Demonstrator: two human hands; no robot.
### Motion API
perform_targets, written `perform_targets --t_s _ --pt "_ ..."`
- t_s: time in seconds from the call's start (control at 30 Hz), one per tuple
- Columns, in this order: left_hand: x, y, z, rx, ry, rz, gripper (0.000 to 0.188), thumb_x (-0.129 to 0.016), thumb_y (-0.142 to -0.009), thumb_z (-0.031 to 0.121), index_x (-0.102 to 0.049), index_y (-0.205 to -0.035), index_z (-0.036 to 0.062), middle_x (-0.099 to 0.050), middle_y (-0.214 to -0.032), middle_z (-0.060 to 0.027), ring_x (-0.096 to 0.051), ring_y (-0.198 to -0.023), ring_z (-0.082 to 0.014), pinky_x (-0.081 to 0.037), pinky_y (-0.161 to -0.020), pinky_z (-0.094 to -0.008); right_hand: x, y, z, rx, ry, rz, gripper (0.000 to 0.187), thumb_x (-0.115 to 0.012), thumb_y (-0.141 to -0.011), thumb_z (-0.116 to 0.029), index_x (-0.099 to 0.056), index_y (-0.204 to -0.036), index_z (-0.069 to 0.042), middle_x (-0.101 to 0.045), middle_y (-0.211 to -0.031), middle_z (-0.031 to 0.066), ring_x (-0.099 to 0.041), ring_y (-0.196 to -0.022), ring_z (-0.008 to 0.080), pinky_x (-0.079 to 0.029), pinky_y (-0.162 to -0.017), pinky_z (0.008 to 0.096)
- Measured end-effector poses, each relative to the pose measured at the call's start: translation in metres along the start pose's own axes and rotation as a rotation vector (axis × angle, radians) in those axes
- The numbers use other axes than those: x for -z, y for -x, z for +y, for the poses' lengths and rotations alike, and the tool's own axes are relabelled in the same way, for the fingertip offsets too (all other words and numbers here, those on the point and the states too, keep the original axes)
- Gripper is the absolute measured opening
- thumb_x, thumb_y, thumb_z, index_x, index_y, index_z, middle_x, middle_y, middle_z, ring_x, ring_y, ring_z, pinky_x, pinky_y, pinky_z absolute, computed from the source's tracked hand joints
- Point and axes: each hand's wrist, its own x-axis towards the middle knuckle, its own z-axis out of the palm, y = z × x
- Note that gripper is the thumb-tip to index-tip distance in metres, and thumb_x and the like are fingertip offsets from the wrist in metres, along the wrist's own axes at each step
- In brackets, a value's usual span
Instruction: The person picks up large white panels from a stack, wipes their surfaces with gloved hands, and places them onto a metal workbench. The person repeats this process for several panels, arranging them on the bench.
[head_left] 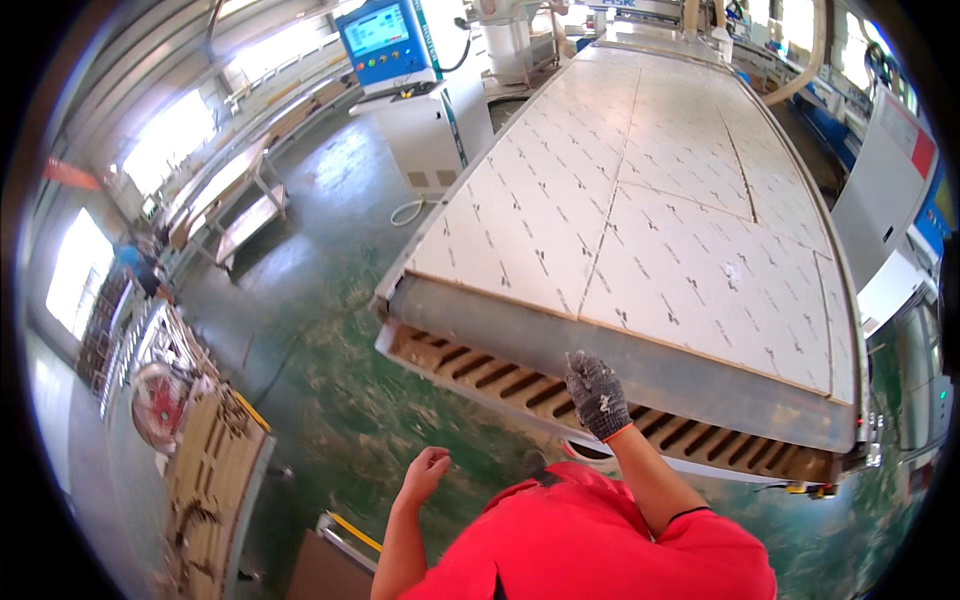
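My right hand (597,393) wears a dark grey knit glove with an orange cuff. It is over the grey metal end strip (480,312) of a long machine bed, its fingers reaching forward and slightly bent. Nothing shows in it; whether it touches the strip is hard to tell. Bare and loosely curled, my left hand (428,472) hangs over the floor left of the bed, with nothing visible in it. Large white film-covered panels (520,215), printed with a repeating dark pattern, lie flat on the bed. Cut lines divide them.
Below the strip runs a slotted brown ledge (480,370). A blue-and-white control cabinet (425,130) stands beyond the bed's left side. At left are a wooden-topped cart (215,480) and a red fan (160,405). Another person (140,268) is at far left.
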Motion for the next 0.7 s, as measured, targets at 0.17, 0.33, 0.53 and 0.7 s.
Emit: perform_targets --t_s 0.17,0.33,0.53,0.7 --pt "0.046 -0.088 0.122 -0.243 -0.197 0.03 0.025 -0.065 -0.094 0.012 -0.063 -0.115 -0.0007 -0.067 -0.095 -0.0053 -0.062 -0.085 -0.0124 -0.051 -0.08 -0.0282 -0.025 -0.079 -0.014 -0.064 0.15 0.157 0.046 -0.063 -0.085 -0.015 -0.056 -0.129 -0.002 -0.061 -0.119 0.0225 -0.056 -0.111 0.0407 -0.046 -0.097 0.0494" --pt "0.014 -0.186 0.235 -0.526 -0.357 -0.213 0.025 -0.063 -0.093 0.009 -0.062 -0.117 0.002 -0.065 -0.103 -0.0097 -0.064 -0.085 -0.0164 -0.051 -0.081 -0.0295 -0.023 -0.082 0.017 -0.268 0.217 0.356 0.045 -0.062 -0.083 -0.013 -0.058 -0.127 -0.004 -0.061 -0.119 0.0234 -0.056 -0.111 0.0417 -0.046 -0.099 0.0482" --pt "-0.057 -0.276 0.303 -0.992 -0.796 -0.496 0.049 -0.068 -0.088 0.016 -0.051 -0.133 0.0073 -0.049 -0.135 -0.0157 -0.048 -0.123 -0.0354 -0.041 -0.104 -0.0456 -0.031 -0.063 0.02 -0.18 0.592 0.505 0.051 -0.064 -0.073 -0.009 -0.06 -0.123 -0.005 -0.06 -0.129 0.0191 -0.057 -0.114 0.0393 -0.043 -0.103 0.0516" --pt "-0.074 -0.313 0.292 -1.153 -0.998 -0.631 0.059 -0.071 -0.087 0.028 -0.048 -0.137 0.0068 -0.042 -0.141 -0.0173 -0.041 -0.129 -0.0392 -0.036 -0.109 -0.05 -0.045 -0.065 0.014 -0.325 0.696 0.55 0.056 -0.066 -0.076 -0.019 -0.058 -0.129 -0.006 -0.056 -0.136 0.0173 -0.054 -0.119 0.0393 -0.041 -0.105 0.0508"
